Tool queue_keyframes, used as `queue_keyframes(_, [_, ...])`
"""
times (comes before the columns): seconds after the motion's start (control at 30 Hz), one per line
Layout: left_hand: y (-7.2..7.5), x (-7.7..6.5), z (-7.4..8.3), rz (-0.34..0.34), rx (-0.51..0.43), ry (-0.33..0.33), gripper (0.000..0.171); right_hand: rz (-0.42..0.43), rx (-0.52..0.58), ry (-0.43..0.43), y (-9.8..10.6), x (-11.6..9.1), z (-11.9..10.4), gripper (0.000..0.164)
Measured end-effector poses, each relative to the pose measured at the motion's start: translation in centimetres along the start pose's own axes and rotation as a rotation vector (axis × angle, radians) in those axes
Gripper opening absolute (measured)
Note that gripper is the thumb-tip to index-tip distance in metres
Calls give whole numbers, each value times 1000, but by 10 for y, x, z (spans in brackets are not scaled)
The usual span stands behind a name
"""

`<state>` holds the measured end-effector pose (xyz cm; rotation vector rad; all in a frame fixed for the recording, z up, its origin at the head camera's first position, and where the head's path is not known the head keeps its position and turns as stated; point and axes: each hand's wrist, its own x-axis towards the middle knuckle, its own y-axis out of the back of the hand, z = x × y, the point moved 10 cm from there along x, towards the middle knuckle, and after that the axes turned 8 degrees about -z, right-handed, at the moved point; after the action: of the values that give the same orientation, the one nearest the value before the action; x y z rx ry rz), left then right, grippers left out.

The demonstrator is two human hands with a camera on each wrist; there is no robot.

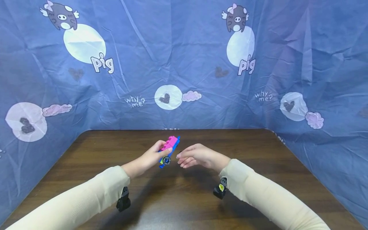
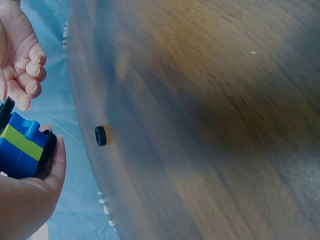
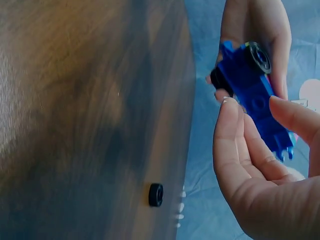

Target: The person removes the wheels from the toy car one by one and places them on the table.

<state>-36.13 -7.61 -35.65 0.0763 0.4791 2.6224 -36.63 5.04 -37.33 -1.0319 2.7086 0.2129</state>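
Observation:
A toy brick car [image 1: 174,142] is held above the table in my left hand [image 1: 152,156], thumb on one side and fingers round the other. Pink bricks sit on its blue base [image 3: 250,90], and a yellow-green strip [image 2: 22,142] crosses one end. Two black wheels [image 3: 259,58] show at that same end. Just right of the car is my right hand [image 1: 201,156], its fingers loosely bent and nothing seen between them. In the right wrist view, its thumb and fingers come close to the car's underside; whether they touch it I cannot tell.
A loose black wheel [image 2: 100,135] stands upright on the brown wooden table [image 1: 172,204], near its far edge. Blue printed cloth [image 1: 184,64] hangs behind the table and along both sides. Black wrist cameras [image 1: 123,199] hang beneath both sleeves.

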Motion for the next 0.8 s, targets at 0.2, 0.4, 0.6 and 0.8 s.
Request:
queue_keyframes(0.2, [-3,3,5,2,34,7,38,-33,14,18,-12,0,-2,31])
queue_keyframes(0.4, [-4,6,3,16,40,21,38,-86,-18,29,-24,1,-2,31])
queue_keyframes(0.6, [-5,9,-1,36,13,16,37,-102,-33,43,-34,5,-1,24])
queue_keyframes(0.8, [-4,8,1,57,14,15,36,-68,-82,84,-38,6,-5,28])
